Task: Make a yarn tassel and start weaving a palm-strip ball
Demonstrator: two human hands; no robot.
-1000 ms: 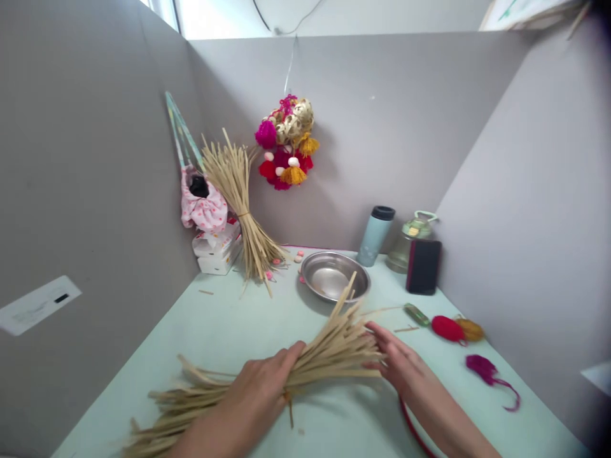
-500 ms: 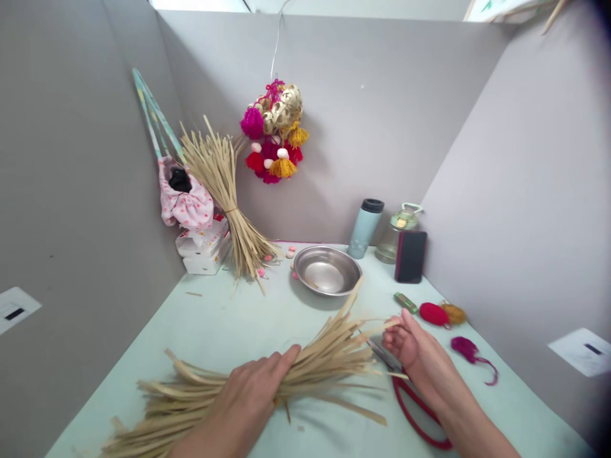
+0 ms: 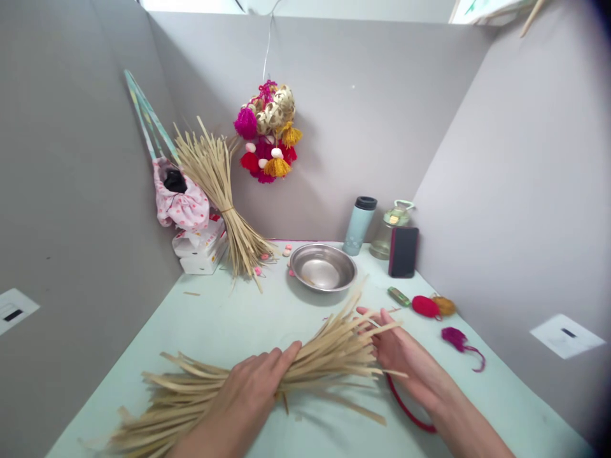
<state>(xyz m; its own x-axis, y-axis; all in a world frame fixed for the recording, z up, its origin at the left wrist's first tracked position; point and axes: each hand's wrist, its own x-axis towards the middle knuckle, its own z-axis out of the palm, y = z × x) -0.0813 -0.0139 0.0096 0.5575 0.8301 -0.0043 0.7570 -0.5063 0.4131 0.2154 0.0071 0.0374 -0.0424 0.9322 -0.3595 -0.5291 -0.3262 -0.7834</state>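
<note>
My left hand (image 3: 255,385) is wrapped round the middle of a bundle of dry, pale straw strips (image 3: 329,356) lying across the table. The strips fan out at both ends. At the right end, my right hand (image 3: 401,353) has its fingers spread and thumb raised, with loose strip tips in front of its palm and fingers. It grips nothing that I can see. Under that hand lies a pair of scissors; one red handle (image 3: 411,412) shows, and the blades are hidden by the hand and straw.
Behind the bundle sits a steel bowl (image 3: 323,267). A blue tumbler (image 3: 360,226), a clear bottle (image 3: 383,242) and a phone (image 3: 403,252) stand back right. Yarn bundles (image 3: 426,306) lie at right. Another tied straw bundle (image 3: 229,210) leans by tissue packs (image 3: 198,254). Pompom ornaments (image 3: 270,133) hang behind.
My right hand has let go of a strip tip and opened, moving left over the scissors. The left hand keeps its hold on the bundle. The view has turned slightly right.
</note>
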